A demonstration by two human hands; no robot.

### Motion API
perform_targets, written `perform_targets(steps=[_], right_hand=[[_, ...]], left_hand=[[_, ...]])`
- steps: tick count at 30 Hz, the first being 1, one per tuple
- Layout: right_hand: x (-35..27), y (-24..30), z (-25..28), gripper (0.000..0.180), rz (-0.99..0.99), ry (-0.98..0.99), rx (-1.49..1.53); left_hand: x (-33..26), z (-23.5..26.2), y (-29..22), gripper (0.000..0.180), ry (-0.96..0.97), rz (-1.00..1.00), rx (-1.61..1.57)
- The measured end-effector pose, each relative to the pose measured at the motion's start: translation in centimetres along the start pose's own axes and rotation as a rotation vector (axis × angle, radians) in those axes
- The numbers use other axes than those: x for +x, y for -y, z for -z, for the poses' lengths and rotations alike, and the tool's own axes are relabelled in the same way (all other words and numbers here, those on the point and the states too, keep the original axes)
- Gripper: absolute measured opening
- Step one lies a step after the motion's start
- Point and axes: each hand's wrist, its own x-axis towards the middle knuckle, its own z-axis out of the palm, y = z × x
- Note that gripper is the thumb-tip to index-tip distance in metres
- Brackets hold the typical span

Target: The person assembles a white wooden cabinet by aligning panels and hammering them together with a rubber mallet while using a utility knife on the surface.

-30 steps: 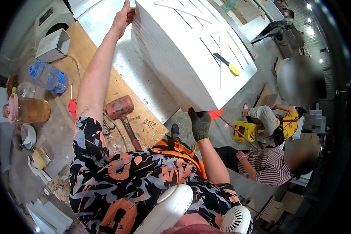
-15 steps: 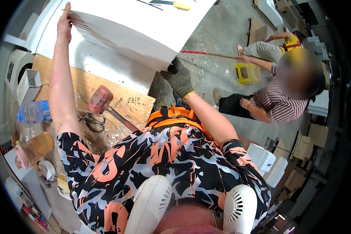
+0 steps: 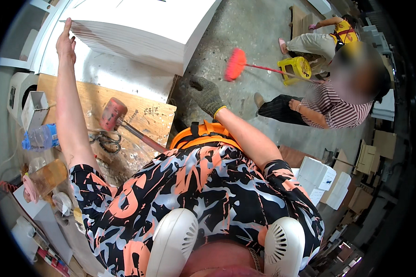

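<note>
A thick stack of white sheets [image 3: 125, 44] lies on the pale work surface in front of me. My bare left hand [image 3: 66, 46] is at the stack's left front corner, fingers stretched along its edge and not wrapped round it. On my right hand [image 3: 206, 96] is a dark grey knitted glove with a yellow cuff. It hangs just off the stack's right front corner, fingers loosely bent, with nothing seen in them. A red-headed mallet [image 3: 114, 114] rests on the wooden board [image 3: 145, 92] nearer to me, beside black-handled scissors [image 3: 107, 141].
Left of my arm stand a clear blue bottle [image 3: 40, 137] and an amber bottle with a pink lid [image 3: 45, 180]. On the right, a person in a striped shirt [image 3: 342, 106] holds a red broom [image 3: 235, 64] near a yellow stool [image 3: 295, 70]. Another person in yellow [image 3: 344, 33] bends behind.
My right hand has come away from the stack's right corner. The stack sits higher and further left in view, its right side now showing. The broom's red head has come into sight.
</note>
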Motion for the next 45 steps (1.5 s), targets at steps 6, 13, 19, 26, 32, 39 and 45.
perform_targets(steps=[6, 13, 19, 26, 32, 39, 45], right_hand=[[0.0, -1.4, 1.1, 0.042, -0.022, 0.118, 0.024], [0.2, -6.1, 4.7, 0.042, 0.032, 0.139, 0.215], [-0.2, -9.9, 10.5, 0.039, -0.019, 0.189, 0.144], [-0.2, -13.7, 14.0, 0.039, -0.103, 0.210, 0.201], [0.5, -13.1, 14.2, 0.039, -0.068, 0.171, 0.159], [4.8, -8.5, 14.1, 0.040, 0.089, 0.092, 0.018], [15.3, -7.0, 13.2, 0.041, 0.361, -0.121, -0.014]], left_hand=[[-6.8, -1.0, 1.9, 0.103, -0.103, -0.075, -0.087], [-20.7, -5.6, 6.0, 0.056, -0.204, -0.033, 0.082], [-29.3, -10.8, 10.3, 0.023, -0.055, -0.024, 0.100], [-32.2, -15.0, 9.8, 0.040, -0.095, 0.020, 0.111], [-32.8, -16.7, 8.7, 0.040, -0.071, 0.149, 0.006], [-33.4, -17.9, 7.7, 0.041, -0.023, 0.237, -0.067], [-34.0, -18.1, 7.9, 0.042, 0.008, 0.231, -0.041]])
